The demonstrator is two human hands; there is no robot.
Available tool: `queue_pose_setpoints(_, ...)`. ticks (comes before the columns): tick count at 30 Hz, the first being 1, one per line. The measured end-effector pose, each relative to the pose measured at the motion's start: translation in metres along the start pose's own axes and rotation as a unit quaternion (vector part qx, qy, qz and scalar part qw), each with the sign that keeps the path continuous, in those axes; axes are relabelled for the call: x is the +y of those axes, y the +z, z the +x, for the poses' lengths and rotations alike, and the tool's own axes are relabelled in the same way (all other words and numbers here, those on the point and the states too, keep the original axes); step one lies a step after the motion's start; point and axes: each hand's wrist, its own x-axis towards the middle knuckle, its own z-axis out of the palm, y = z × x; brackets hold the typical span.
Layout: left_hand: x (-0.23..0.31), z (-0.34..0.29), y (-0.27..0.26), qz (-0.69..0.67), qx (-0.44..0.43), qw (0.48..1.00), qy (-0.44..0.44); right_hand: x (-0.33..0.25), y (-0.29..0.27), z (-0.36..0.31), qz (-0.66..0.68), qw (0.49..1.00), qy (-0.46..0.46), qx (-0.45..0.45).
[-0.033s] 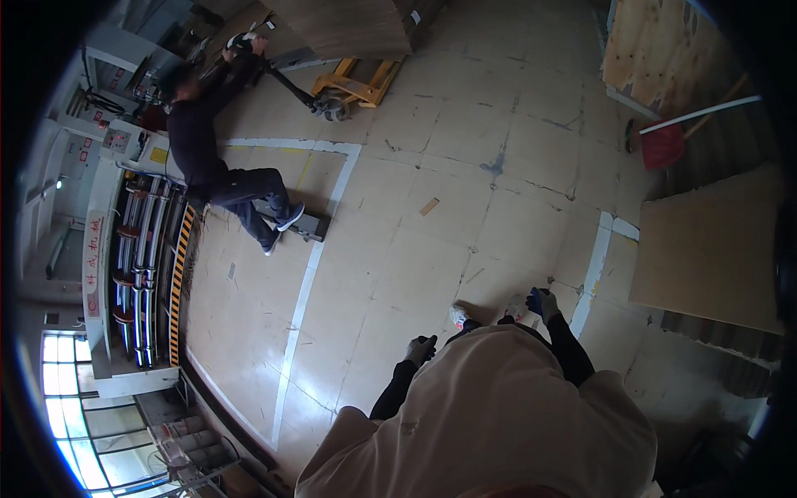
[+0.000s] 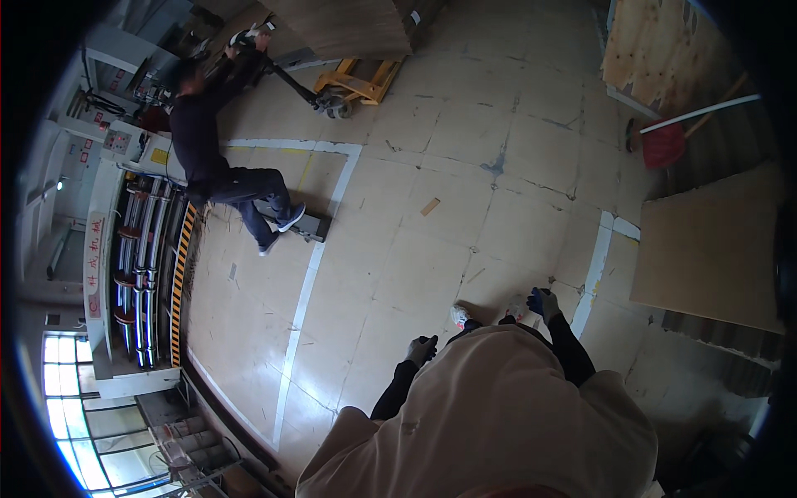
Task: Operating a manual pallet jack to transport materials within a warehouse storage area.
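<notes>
My left hand [image 2: 422, 350] hangs at my left side over the tiled floor, in a grey glove with dark fingertips. Its fingers are curled in, and no object shows in them. On the other side my right hand [image 2: 544, 305], gloved in grey and dark blue, is held a little farther forward. Those fingers are bent too, with nothing visible in them. Neither hand touches anything in view. Between them, past the front of my beige garment [image 2: 490, 407], are my light-coloured shoes [image 2: 462, 315].
At far left, a person [image 2: 199, 137] grips the handle of a yellow pallet truck [image 2: 357, 80] beneath stacked sheets [image 2: 344, 29]. A roller machine [image 2: 141, 274] stands left. Cardboard [image 2: 706, 249], a red dustpan-like thing [image 2: 664, 147] and a wooden board [image 2: 652, 50] are right. White lines [image 2: 296, 319] mark the floor.
</notes>
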Motion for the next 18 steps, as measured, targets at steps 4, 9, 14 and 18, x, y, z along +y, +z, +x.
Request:
queue_pose_setpoints(4,0.001,-0.003,-0.001,0.014,0.008,1.0,0.002,-0.001,0.002,-0.003,0.001,1.0,0.003,-0.002)
queue_pose_setpoints(9,-0.004,-0.001,0.001,0.015,0.01,1.0,0.003,0.002,0.0,0.0,0.008,1.0,-0.003,-0.002)
queue_pose_setpoints(14,-0.009,-0.004,0.002,0.003,0.01,1.0,0.008,0.002,0.004,-0.002,-0.005,1.0,0.006,0.005)
queue_pose_setpoints(18,-0.014,-0.003,0.003,0.009,0.017,1.0,0.004,0.002,0.005,-0.003,0.003,1.0,0.0,-0.003)
